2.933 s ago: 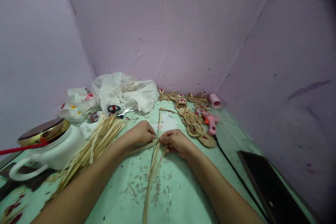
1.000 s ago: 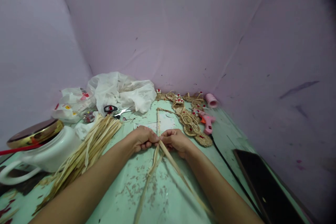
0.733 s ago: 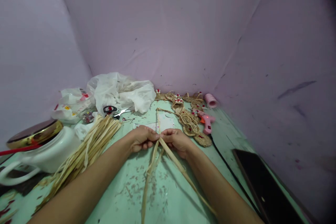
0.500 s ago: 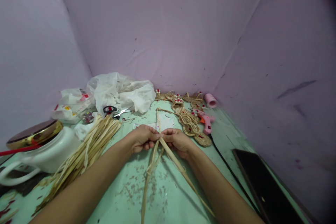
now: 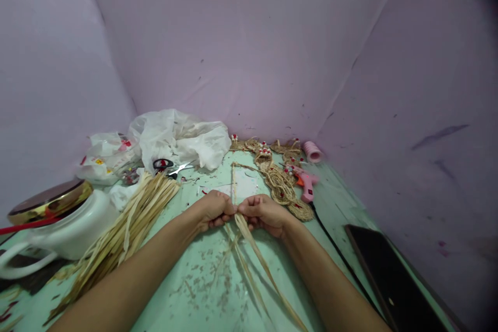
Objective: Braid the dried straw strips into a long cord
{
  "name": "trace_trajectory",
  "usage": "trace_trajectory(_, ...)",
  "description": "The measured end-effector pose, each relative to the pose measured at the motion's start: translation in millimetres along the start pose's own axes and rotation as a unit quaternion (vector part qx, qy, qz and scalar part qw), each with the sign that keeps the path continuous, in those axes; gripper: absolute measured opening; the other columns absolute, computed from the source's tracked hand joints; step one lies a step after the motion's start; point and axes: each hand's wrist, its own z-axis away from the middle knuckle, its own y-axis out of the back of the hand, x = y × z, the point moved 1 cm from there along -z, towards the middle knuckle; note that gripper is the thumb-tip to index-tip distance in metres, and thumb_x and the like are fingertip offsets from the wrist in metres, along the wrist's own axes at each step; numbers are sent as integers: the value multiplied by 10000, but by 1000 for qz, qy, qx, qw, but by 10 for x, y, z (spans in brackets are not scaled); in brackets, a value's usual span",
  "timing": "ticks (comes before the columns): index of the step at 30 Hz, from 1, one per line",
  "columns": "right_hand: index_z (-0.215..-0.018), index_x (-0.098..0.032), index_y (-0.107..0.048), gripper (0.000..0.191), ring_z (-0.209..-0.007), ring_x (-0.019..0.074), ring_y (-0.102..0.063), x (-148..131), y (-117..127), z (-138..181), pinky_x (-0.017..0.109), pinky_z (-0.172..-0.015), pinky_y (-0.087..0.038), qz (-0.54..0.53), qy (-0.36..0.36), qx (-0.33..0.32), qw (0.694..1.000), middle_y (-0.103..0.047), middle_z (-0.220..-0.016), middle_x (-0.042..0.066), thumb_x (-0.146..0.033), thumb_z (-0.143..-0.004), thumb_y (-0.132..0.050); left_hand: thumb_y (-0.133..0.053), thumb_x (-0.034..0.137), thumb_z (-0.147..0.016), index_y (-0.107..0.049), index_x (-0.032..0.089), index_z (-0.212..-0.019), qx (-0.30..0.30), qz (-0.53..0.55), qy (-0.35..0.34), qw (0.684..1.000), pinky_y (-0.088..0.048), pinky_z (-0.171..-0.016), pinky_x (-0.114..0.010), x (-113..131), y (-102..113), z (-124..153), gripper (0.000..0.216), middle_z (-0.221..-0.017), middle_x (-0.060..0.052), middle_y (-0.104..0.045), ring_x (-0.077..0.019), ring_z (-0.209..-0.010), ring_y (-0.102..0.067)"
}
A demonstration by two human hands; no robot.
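Over the green table (image 5: 187,290), my left hand (image 5: 212,210) and my right hand (image 5: 262,213) meet fingertip to fingertip, both closed in a pinch on pale straw strips (image 5: 249,257). The loose strip ends trail toward me across the table. A thin braided length (image 5: 234,179) runs away from the pinch toward the back wall. A thick bundle of straw strips (image 5: 128,223) lies left of my left forearm.
A white jug (image 5: 58,231) with a gold lid stands at far left. Crumpled plastic bags (image 5: 179,137) and scissors (image 5: 167,166) lie behind the bundle. Coiled braided rope pieces (image 5: 282,184), a pink glue gun (image 5: 306,184) and a pink spool (image 5: 312,151) sit at back right. A dark board (image 5: 392,280) lies right.
The strips that lay spread apart under my hands have swung together toward the right. My hands stayed pinched at the same spot, and the view dropped slightly.
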Motion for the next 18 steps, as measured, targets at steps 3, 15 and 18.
trace_trajectory(3,-554,-108,-539,174,-337,27,-350,3,12,-13,168,-382,-396,22,-6,0,1000,-425,-380,-63,-232,-548,-662,-532,224,-582,-374,169,-507,11,7,4,1000,-107,-300,-173,-3,-18,1,182,-356,66,-384,-33,-259,-268)
trace_trajectory(15,-516,-116,-531,63,-295,41,-386,-24,-22,-12,172,-352,-409,92,-20,59,994,-438,-345,-67,-86,-568,-547,-510,210,-510,-490,128,-463,-40,-6,-11,999,-232,-275,-179,8,40,3,97,-377,10,-454,-73,-287,-375)
trace_trajectory(18,-515,-120,-529,58,-301,45,-392,-33,-28,-9,176,-356,-412,107,-14,68,992,-447,-351,-66,-95,-561,-554,-514,207,-516,-475,137,-441,-15,-30,-11,999,-225,-277,-182,29,12,30,110,-343,18,-433,-75,-276,-359)
